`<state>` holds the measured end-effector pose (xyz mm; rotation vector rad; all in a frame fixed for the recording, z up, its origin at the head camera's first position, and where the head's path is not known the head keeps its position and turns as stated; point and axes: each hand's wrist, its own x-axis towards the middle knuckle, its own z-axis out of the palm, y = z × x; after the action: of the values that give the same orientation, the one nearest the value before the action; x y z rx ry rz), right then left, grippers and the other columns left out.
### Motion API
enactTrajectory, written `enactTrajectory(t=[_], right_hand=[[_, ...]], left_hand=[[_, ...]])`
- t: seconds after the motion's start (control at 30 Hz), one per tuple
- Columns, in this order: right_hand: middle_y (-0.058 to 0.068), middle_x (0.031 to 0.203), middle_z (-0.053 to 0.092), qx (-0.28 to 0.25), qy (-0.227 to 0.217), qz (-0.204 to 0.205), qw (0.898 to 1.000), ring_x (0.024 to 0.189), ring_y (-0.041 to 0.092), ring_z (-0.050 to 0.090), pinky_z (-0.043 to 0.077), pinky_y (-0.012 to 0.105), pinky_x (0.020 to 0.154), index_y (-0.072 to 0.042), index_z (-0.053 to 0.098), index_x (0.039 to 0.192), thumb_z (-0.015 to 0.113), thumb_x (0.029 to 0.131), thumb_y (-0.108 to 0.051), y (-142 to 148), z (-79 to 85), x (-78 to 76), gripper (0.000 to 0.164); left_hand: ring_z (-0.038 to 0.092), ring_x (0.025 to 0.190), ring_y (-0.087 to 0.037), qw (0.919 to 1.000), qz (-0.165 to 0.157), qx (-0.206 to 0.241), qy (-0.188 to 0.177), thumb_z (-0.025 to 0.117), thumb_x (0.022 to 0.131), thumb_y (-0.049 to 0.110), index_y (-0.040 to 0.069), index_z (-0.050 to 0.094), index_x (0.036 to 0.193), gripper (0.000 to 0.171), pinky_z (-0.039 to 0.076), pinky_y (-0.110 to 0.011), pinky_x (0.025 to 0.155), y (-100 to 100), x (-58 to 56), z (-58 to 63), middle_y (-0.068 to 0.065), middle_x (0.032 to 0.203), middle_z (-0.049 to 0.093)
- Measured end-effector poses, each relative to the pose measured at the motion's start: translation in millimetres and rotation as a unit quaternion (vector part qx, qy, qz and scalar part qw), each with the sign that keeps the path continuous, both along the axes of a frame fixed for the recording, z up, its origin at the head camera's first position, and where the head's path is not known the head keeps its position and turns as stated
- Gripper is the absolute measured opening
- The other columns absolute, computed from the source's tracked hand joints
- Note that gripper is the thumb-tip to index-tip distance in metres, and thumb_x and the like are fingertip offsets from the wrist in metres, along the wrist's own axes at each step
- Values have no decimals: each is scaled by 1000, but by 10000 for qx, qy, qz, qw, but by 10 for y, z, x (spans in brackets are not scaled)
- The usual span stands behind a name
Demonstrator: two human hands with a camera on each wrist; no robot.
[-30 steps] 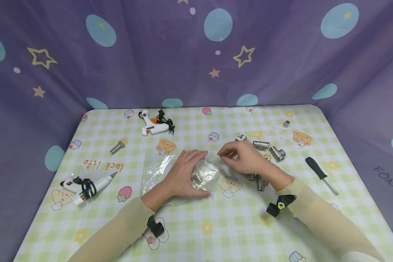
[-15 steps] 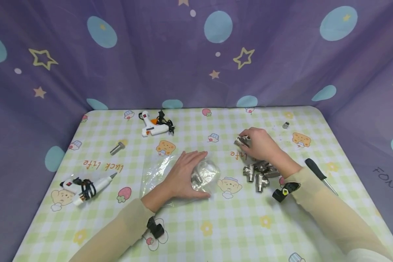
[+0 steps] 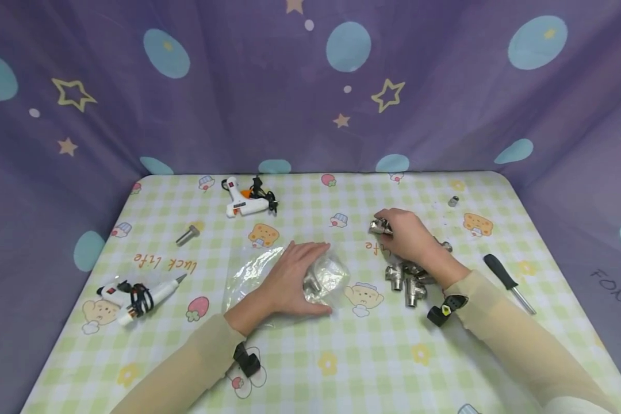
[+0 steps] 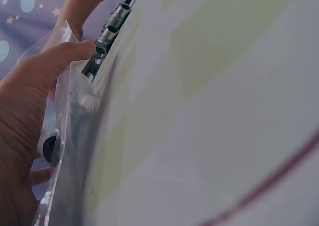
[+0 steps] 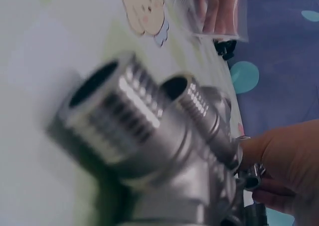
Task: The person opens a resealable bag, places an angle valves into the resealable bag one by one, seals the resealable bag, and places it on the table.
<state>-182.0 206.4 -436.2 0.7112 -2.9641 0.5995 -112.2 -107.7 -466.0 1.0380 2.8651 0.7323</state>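
My left hand [image 3: 295, 282] lies over a clear plastic bag [image 3: 245, 276], its thumb spread well apart from the fingers. A silvery metal fitting [image 3: 312, 283] shows through the film in the gap between them. In the left wrist view, the bag's film [image 4: 62, 121] stands up beside the thumb. Farther right, my right hand [image 3: 409, 236] pinches a metal tee pipe fitting [image 3: 379, 226] by one side. Several similar tee fittings [image 3: 395, 276] lie close below that hand, partly hidden by it. Threaded ends of one tee [image 5: 119, 111] fill the right wrist view.
A black-handled screwdriver [image 3: 507, 282] lies at the right, and a small metal piece [image 3: 453, 201] behind it. Toward the left are a bolt [image 3: 188, 235], a white glue gun [image 3: 245, 206] and another white tool with a wound black cord [image 3: 152, 297]. A purple curtain [image 3: 300, 115] borders the back.
My right hand has moved from beside the bag rightward to the fittings and now holds a tee pipe fitting there. My left hand has stayed on the bag.
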Motion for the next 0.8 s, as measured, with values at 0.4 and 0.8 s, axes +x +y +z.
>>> enactTrajectory(t=[0.4, 0.8], right_hand=[[6, 107, 79, -876, -148, 473, 9949, 89, 18, 76, 66, 38, 79, -7, 71, 127, 85, 86, -10, -130, 205, 343, 43], [4, 115, 79, -1310, -666, 1299, 9806, 92, 13, 76, 65, 30, 83, -5, 74, 128, 84, 88, -8, -440, 206, 574, 42]], left_hand=[[43, 154, -29, 9997, -25, -42, -259, 90, 63, 71, 17, 38, 165, 127, 22, -59, 134, -13, -73, 21, -6, 167, 44], [45, 153, -29, 9995, -35, -44, -311, 90, 63, 72, 18, 37, 166, 127, 21, -57, 135, -26, -133, 27, -5, 165, 46]])
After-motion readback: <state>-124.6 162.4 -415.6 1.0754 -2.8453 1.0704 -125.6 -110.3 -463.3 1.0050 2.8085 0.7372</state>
